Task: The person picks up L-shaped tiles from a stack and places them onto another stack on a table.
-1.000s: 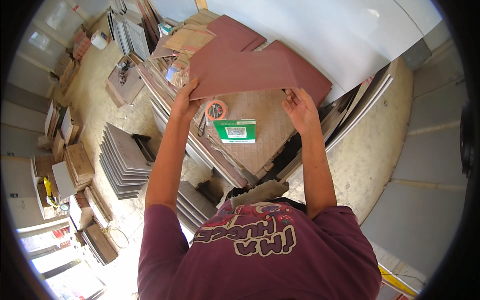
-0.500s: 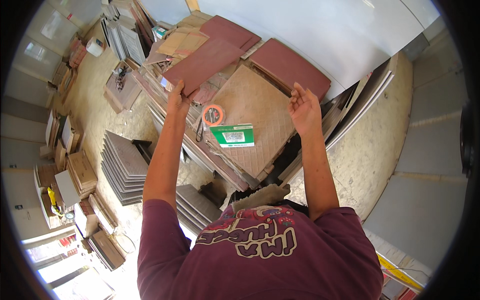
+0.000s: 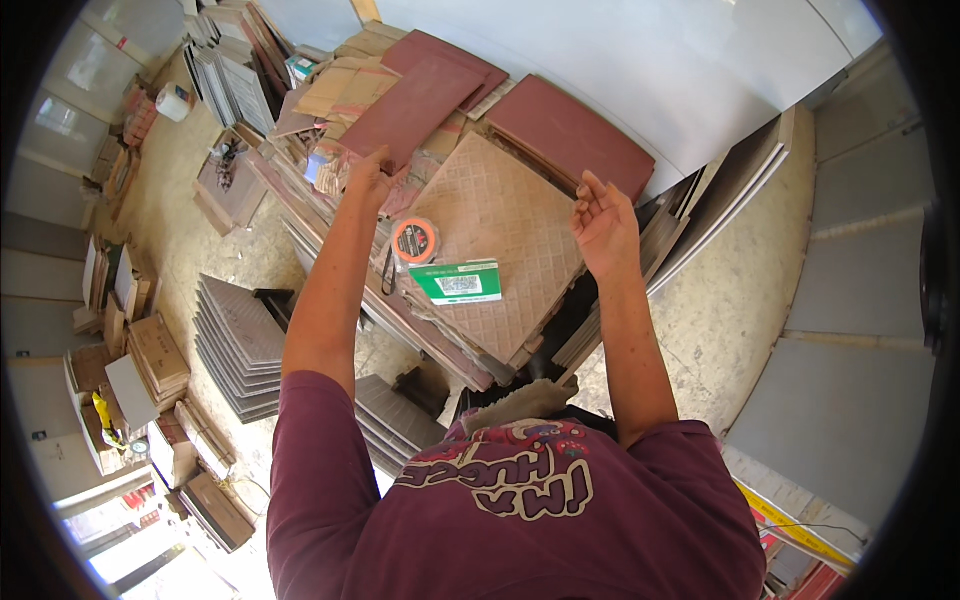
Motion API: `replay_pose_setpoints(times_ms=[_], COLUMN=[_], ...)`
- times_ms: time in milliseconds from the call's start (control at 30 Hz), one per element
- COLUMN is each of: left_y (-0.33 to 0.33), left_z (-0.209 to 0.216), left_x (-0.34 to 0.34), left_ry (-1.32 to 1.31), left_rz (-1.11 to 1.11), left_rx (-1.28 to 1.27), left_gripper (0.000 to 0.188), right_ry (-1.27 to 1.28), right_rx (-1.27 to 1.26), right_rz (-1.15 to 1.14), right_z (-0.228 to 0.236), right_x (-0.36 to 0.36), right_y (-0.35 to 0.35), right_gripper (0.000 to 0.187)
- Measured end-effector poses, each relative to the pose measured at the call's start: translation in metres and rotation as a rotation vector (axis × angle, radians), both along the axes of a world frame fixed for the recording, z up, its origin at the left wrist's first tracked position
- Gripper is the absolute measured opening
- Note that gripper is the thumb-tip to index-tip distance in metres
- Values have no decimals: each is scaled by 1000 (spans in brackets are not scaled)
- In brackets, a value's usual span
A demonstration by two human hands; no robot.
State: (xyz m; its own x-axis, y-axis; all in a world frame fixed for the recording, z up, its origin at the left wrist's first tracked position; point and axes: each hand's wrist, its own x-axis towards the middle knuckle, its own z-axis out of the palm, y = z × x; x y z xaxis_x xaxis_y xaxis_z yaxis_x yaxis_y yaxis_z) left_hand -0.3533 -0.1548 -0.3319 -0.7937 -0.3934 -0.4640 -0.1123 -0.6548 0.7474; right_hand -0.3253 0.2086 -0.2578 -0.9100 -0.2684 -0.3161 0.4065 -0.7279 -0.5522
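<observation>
My left hand [image 3: 371,180] is at the near edge of a dark red tile [image 3: 418,105]. Its thumb and fingers look apart, and I cannot tell whether they still touch the tile, which lies over cardboard and another red tile. My right hand [image 3: 608,228] is raised, palm up and empty, fingers loosely curled and apart, near a stack of red tiles [image 3: 572,130]. Between my hands lies a brown square board with a grid pattern [image 3: 505,215]. An orange-and-black tape measure [image 3: 415,241] and a green-and-white card [image 3: 458,283] rest on it.
Grey tiles stand in a row [image 3: 235,345] at lower left. Cardboard boxes [image 3: 155,365] line the left wall. Large panels [image 3: 725,215] lean at the right, beside a white sheet [image 3: 690,75]. A white roll [image 3: 174,102] sits on the floor at far left.
The red tile has moved away from me and settled onto the pile; my left hand's grip on its near edge has loosened. My right hand has barely moved. The view has shifted slightly.
</observation>
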Motion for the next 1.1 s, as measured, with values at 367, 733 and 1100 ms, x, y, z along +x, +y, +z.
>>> replay_pose_setpoints(times_ms=[367, 733, 1100], left_y=[-7, -12, -3], left_z=[14, 1, 7], left_x=[-12, -26, 21], left_ry=[-324, -225, -144], left_rz=[-399, -357, -397], left_rx=[-348, -267, -489], left_gripper=[25, 35, 55], right_ry=[8, -9, -252], right_rx=[49, 64, 462], right_rz=[-23, -50, -418], right_z=[1, -1, -28], right_x=[-1, 0, -2], right_y=[0, -1, 9], right_gripper=[30, 27, 60])
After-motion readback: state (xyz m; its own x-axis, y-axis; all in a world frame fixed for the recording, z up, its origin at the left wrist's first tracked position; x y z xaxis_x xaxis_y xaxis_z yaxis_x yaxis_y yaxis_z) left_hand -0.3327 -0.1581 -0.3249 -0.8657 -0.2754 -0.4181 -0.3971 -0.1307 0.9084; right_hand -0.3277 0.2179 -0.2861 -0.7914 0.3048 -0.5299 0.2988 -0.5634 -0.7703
